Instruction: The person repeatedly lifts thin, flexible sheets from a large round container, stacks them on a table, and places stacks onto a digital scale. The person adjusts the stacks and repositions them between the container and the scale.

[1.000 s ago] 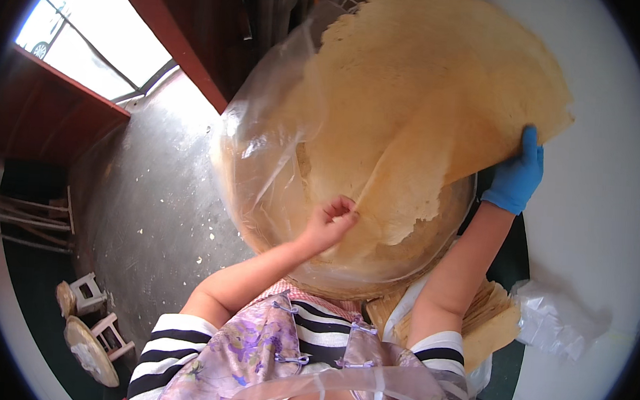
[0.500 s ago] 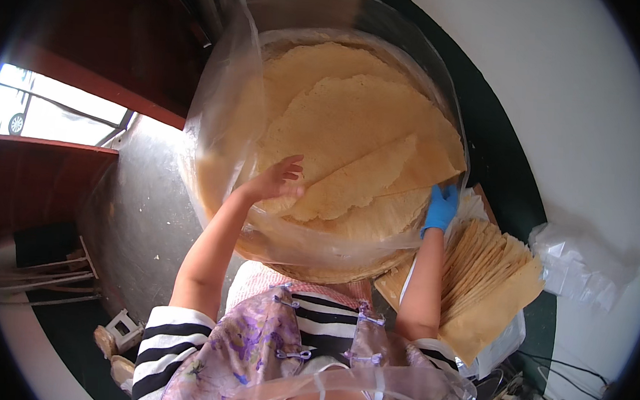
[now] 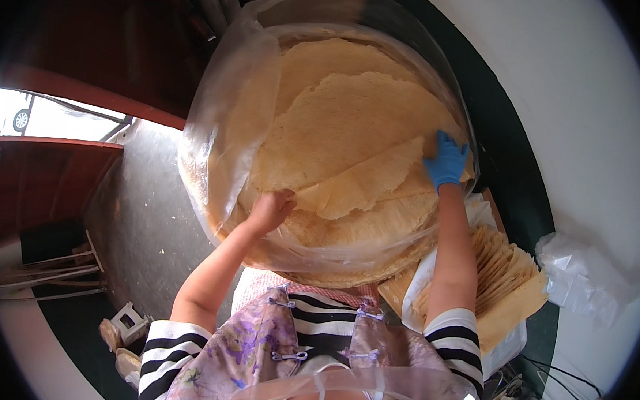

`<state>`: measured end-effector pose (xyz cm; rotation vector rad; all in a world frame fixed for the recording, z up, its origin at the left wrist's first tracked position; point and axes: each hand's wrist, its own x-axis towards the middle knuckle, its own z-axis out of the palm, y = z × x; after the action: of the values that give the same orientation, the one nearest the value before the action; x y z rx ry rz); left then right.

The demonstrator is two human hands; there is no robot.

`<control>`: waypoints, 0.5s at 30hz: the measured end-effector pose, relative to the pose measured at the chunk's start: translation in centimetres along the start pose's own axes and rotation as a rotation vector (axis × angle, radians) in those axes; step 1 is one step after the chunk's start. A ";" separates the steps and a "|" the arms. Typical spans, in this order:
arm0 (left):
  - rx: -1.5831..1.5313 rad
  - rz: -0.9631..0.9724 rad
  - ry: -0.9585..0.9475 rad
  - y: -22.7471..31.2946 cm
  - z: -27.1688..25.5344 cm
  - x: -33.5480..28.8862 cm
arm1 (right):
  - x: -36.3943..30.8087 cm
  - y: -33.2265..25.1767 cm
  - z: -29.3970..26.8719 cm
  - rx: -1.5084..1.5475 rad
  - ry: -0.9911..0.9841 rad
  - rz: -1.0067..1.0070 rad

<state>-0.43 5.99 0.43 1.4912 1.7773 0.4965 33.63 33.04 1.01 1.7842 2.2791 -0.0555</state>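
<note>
A wide pile of large, thin tan pancakes (image 3: 354,121) lies in front of me inside a clear plastic bag (image 3: 225,132). The top pancake is partly folded over, with a flap (image 3: 369,181) crossing its near part. My bare left hand (image 3: 272,210) is closed at the pancake's near left edge, fingertips pinched together against it. On the right side of the pile, my right hand (image 3: 448,162), in a blue glove, lies on the pancake's edge with its fingers spread.
To the right of the pile, many folded pancakes (image 3: 498,277) stand in a fanned stack. A crumpled clear plastic bag (image 3: 580,267) rests by the white wall. Black cables (image 3: 561,383) lie at the lower right. A red-brown panel (image 3: 50,183) stands at the left.
My left hand has moved down and closed at the pancake's edge. My right hand has gone up and away from me along the right rim, onto the pancake.
</note>
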 end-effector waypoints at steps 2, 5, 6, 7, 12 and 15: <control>-0.219 0.015 0.061 -0.7 -1.3 0.9 | 1.6 1.1 0.6 0.155 -0.044 -0.023; -0.773 -0.158 0.084 -2.2 -3.1 2.5 | 3.0 2.8 0.1 0.590 -0.018 -0.001; -0.792 -0.212 0.153 -2.8 -3.6 3.4 | 3.5 3.5 -0.4 0.813 -0.020 0.034; -0.829 -0.244 0.221 -3.5 -4.0 4.5 | 3.9 3.9 -0.8 1.019 0.030 0.054; -0.363 -0.443 0.529 -6.6 -3.2 9.7 | 5.2 2.2 -1.1 0.662 0.132 0.143; -0.085 -0.441 0.602 -7.5 -2.3 10.8 | 5.0 -0.4 -1.8 0.137 0.224 0.097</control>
<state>-7.55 14.86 -6.55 0.8890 2.4287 0.8326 31.79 38.03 1.63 2.0623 2.3859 0.0066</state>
